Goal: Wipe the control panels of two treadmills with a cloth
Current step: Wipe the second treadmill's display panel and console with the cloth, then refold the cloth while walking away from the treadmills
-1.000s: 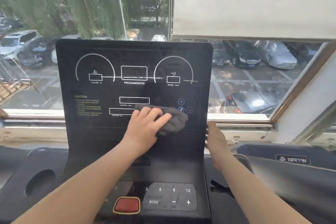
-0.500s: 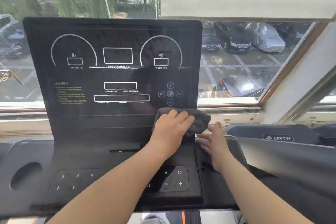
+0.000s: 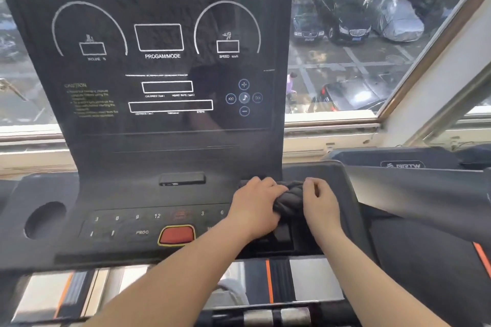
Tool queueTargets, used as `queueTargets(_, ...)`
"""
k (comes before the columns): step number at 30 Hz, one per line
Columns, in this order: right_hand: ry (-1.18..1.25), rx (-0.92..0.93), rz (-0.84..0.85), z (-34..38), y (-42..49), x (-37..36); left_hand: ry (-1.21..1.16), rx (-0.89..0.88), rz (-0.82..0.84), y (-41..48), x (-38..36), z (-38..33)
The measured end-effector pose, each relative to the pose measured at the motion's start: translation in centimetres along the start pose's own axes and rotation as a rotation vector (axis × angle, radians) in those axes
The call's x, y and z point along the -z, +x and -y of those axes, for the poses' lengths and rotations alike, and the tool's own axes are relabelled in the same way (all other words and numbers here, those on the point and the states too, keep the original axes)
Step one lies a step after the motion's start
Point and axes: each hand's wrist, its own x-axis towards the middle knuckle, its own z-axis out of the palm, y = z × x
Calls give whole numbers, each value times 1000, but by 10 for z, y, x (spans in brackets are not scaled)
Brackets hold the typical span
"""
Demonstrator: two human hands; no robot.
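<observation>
Count: I see one cloth (image 3: 289,200), left hand (image 3: 255,210) and right hand (image 3: 322,206), and two treadmills: the near control panel (image 3: 159,141) and a second treadmill (image 3: 403,164) at right.
Cloth place: right of centre, at the panel's lower right edge.
Cloth axis: bunched, roughly across the frame, from hand to hand.
Hands: both curl their fingers round the cloth, gripping it.
Textures: the cloth is dark and wrinkled; the panel is flat, glossy black, with one red rounded button (image 3: 176,235).

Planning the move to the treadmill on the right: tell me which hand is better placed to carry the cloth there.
Probably right. The right hand grips the cloth on the side nearest that treadmill; the left hand grips its far side.
</observation>
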Motion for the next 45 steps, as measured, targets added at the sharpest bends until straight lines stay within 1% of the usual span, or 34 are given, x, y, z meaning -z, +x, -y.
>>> queueTargets(3,27,36,-37,2,-14,1,-65,54,65,-19,0,-2)
queueTargets(7,50,45,-21,-3,-33,0,-169,84,90,-34,1,-2)
queueTargets(9,65,20,-22,-4,-40,2,-176,65,97,-42,2,-2)
queueTargets(13,179,-71,-25,-3,-62,11,-183,36,92,-69,-2,-6)
queueTargets(16,195,-93,-10,-5,-81,11,-177,25,81,-88,-8,-5)
queueTargets(18,199,-89,6,-6,-92,4,-169,46,105,-105,-11,1)
queueTargets(19,200,-84,20,-4,-98,-1,-225,87,126,-116,-11,6)
queueTargets(20,198,-77,39,-2,-106,-8,-347,148,136,-128,-9,13)
queueTargets(21,196,-68,65,2,-114,-15,-529,221,127,-144,-4,19)
queueTargets(23,203,-34,123,17,-137,-34,-917,380,17,-182,14,37)
queueTargets(25,189,5,213,36,-166,-58,-1269,513,-136,-226,36,55)
queueTargets(27,143,20,381,53,-203,-86,-1562,622,-254,-273,56,71)
queueTargets(29,98,-19,623,67,-244,-114,-1737,681,-347,-317,74,79)
queueTargets(30,76,-70,742,73,-269,-129,-1807,721,-395,-344,81,82)
queueTargets(32,76,-188,921,83,-316,-151,-1941,774,-456,-392,87,88)
queueTargets(33,91,-207,1010,84,-340,-162,-1993,797,-502,-419,86,92)
queueTargets(35,93,-167,1150,80,-382,-178,-2048,848,-609,-469,79,101)
queueTargets(37,63,-102,1240,73,-419,-192,-2044,894,-707,-518,70,107)
queueTargets(39,-6,-15,1301,67,-451,-206,-2002,900,-767,-561,56,110)
queueTargets(42,-121,52,1364,58,-497,-229,-1919,862,-853,-616,30,108)
queueTargets(43,-155,72,1389,56,-511,-237,-1904,869,-899,-633,21,107)
queueTargets(45,-216,125,1470,53,-542,-252,-1916,937,-1033,-664,11,103)
